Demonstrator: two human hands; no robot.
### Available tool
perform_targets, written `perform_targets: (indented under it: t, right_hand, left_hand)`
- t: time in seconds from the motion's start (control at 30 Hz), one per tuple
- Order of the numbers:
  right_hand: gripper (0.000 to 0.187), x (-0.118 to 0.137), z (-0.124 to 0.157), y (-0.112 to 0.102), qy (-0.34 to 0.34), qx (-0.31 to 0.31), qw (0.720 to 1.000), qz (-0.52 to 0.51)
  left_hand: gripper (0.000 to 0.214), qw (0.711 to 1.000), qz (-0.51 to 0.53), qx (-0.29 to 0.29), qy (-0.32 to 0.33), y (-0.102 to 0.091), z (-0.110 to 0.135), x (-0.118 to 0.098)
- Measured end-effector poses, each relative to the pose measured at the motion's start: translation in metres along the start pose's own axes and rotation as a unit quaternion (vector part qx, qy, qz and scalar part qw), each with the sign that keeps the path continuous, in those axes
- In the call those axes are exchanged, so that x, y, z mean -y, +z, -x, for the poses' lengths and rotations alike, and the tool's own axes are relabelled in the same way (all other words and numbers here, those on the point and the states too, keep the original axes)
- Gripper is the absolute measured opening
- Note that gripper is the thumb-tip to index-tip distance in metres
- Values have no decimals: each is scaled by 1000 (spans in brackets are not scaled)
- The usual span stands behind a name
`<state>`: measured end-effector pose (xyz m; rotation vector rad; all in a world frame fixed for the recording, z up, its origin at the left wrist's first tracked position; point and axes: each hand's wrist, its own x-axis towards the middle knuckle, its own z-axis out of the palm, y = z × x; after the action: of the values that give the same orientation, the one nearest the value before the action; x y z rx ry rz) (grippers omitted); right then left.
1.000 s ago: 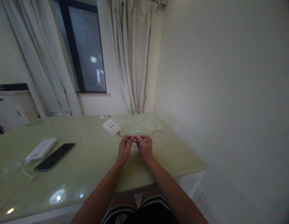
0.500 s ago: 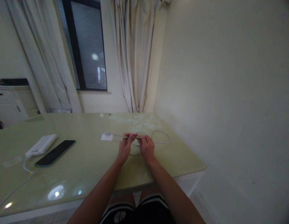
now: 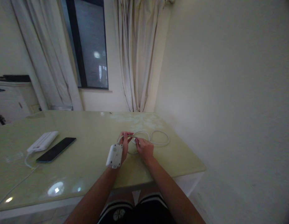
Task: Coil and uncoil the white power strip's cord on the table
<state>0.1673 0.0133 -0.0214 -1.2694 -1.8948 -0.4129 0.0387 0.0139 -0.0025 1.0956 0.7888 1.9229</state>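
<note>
A white cable (image 3: 169, 137) runs through both hands and lies in loose loops on the table to the right. My left hand (image 3: 125, 145) is closed round the cable, fingers pointing away from me. From that hand the cable bends back to a white plastic box (image 3: 114, 156) with screws at its corners, which hangs over my left wrist. My right hand (image 3: 144, 150) pinches the cable just right of the left hand. The fingers partly hide the gathered strands between the hands.
On the left of the glossy table (image 3: 88, 171) lie a white power bank (image 3: 43, 141) with a white cord and a black phone (image 3: 56, 150). A small clear piece (image 3: 14, 157) lies beside them. A wall (image 3: 216, 93) borders the right side.
The white box has swung from left of my hands, where it was blurred, back toward me over my left wrist. My right hand has shifted slightly down and toward me.
</note>
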Motion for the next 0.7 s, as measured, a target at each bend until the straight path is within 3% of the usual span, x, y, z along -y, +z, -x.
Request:
perform_targets:
  t: [0.2,0.33,0.53,0.7]
  right_hand:
    - [20,2,-2,-3,-23,-9,1000,-15]
    - [30,0,-2,-2,-46,-1,998,-35]
    - [48,0,-2,1,-81,36,994,-59]
    - [48,1,0,2,-74,37,995,-61]
  left_hand:
    - [35,999,19,-28,0,-1,-1,-2]
    - [31,997,65,-38,-28,-4,-4,-4]
    - [32,979,152,-62,-121,-13,-16,-2]
    - [30,965,187,-45,-179,-16,-18,1]
